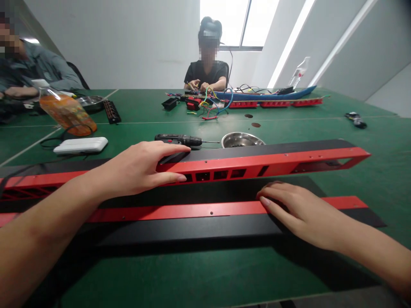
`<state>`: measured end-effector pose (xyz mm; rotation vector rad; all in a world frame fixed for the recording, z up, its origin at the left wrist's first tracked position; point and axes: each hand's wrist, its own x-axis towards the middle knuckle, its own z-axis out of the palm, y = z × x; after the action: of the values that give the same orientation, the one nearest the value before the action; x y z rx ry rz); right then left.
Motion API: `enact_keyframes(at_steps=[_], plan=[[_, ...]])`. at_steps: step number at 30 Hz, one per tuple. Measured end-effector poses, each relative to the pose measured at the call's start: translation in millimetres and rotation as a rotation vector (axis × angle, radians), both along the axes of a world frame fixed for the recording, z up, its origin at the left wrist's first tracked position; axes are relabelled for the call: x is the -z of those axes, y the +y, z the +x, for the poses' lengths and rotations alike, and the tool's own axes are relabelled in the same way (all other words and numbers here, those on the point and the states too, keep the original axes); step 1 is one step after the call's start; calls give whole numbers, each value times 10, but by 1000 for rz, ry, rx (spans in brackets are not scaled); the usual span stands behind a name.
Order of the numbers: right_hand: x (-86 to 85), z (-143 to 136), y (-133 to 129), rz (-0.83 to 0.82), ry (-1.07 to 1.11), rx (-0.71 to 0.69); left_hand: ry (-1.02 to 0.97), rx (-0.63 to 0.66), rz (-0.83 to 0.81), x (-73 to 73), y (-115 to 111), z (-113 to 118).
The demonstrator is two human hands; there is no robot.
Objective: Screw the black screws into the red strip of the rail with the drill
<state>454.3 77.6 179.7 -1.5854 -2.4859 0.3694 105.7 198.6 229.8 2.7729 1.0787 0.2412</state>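
Note:
Two long red-and-black metal housings lie side by side across the green table. The far metal housing point(272, 160) has a row of square cut-outs in its red face and a longer opening at its right end. My left hand point(138, 169) grips it, fingers over the top and thumb against the cut-out face. My right hand point(295, 209) is closed on the red edge of the near metal housing point(192, 231), its fingers curled over the far side and partly hidden. Small screw holes show along both red strips.
Behind the far housing lie a cordless drill point(180, 140) and a steel bowl point(227, 141). At left are a white case point(80, 146) and an orange drink bottle point(66, 111). Across the table, a person point(207, 72) handles wired parts beside a blue housing point(269, 96); another sits left.

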Motion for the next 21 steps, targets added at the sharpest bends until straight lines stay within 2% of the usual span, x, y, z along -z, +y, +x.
enact_keyframes(at_steps=[4, 8, 12, 15, 18, 21], plan=[[-5, -111, 71, -22, 57, 1, -38, -4, -15, -111, 10, -17], [-15, -265, 257, -65, 106, -12, -59, -14, -11, -162, 3, -38], [8, -376, 513, -227, 41, 106, -66, -16, 21, -195, -23, -33], [37, -420, 646, -281, -43, 154, -67, -13, 36, -211, -43, -24], [55, -401, 678, -246, -69, 184, -63, -14, 15, -206, -53, -20], [52, -329, 583, -251, -77, 214, -76, -30, -22, -170, -55, -16]])
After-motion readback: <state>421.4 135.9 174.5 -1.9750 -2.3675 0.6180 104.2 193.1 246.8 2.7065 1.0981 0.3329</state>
